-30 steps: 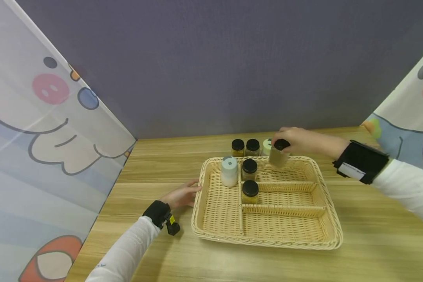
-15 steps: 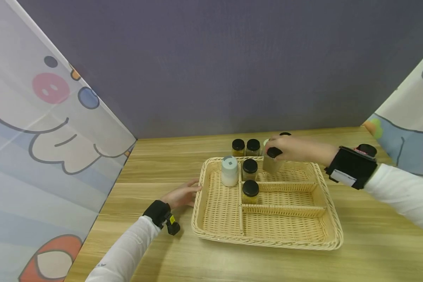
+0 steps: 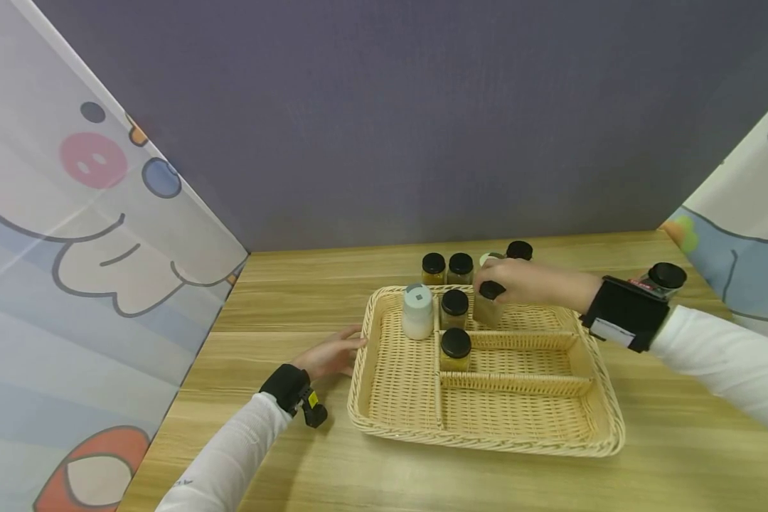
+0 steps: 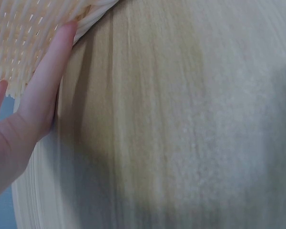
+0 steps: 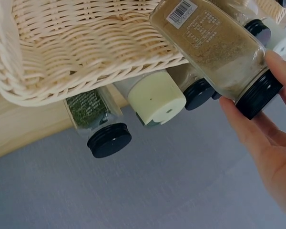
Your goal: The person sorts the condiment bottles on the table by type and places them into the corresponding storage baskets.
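My right hand [image 3: 515, 282] grips a spice jar [image 5: 214, 45] of tan powder near its black lid. The jar is tilted in the right wrist view and is inside or just above the back right compartment of the wicker basket [image 3: 486, 444]; its contact with the bottom is hidden. Beside it stands a black-lidded jar [image 3: 454, 311]. A jar of yellow contents [image 3: 455, 350] occupies the middle right compartment, and a white jar with a pale green lid [image 3: 417, 313] the long left one. My left hand [image 3: 331, 355] rests on the basket's left side, its finger straight along the wicker.
Behind the basket stand a yellow-filled jar [image 3: 433, 268], another black-lidded jar [image 3: 460, 269], a pale-green-lidded jar [image 5: 157, 98] and a jar of green herbs [image 5: 88, 109]. Another black-lidded jar [image 3: 667, 277] is at the far right, near the printed side panel [image 3: 736, 263].
My right hand has moved left and toward me, lowering the spice jar into the back right compartment area. Jars behind and right of the arm have come into view. The left hand stays put.
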`<state>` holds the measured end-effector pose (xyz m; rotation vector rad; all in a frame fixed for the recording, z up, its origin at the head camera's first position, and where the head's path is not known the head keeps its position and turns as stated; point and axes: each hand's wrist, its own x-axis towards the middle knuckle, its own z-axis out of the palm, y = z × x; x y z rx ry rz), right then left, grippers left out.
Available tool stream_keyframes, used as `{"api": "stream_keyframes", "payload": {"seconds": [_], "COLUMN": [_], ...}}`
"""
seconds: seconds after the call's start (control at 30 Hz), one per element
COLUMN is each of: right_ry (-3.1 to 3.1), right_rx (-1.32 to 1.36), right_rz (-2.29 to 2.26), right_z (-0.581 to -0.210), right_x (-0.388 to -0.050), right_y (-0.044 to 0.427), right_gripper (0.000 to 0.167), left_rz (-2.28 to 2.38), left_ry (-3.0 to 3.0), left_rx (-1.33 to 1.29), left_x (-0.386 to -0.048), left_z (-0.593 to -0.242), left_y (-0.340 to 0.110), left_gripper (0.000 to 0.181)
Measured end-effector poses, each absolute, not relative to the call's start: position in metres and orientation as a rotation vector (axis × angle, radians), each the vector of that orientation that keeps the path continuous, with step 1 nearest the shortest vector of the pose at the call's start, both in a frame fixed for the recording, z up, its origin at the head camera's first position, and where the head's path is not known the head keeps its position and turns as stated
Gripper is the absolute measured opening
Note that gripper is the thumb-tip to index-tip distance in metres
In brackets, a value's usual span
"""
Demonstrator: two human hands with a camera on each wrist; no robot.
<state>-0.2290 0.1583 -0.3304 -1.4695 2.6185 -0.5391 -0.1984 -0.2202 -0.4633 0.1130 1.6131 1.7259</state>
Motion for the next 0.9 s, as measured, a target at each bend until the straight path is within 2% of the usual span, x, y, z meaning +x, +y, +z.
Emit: {"api": "stream_keyframes", "payload": {"seconds": [0.5,0.9], "right_ry": [2.583,2.599], "right_rx": [-1.23,-1.284], "right_rz": [-0.44,-0.425], "right_z": [-0.332,-0.346], "right_x": [-0.218,-0.218], "right_y": [0.147,0.145], "right_gripper": [0.033,0.033], "left_rz": [1.73,1.694], "left_ry": [1.594,1.619], "left_rx": [0.106,0.132], "left_x": [-0.198,-0.192], "left_z": [-0.461,-0.448], "left_y": [-0.22,-0.216], "left_gripper": [0.053,0.057]}}
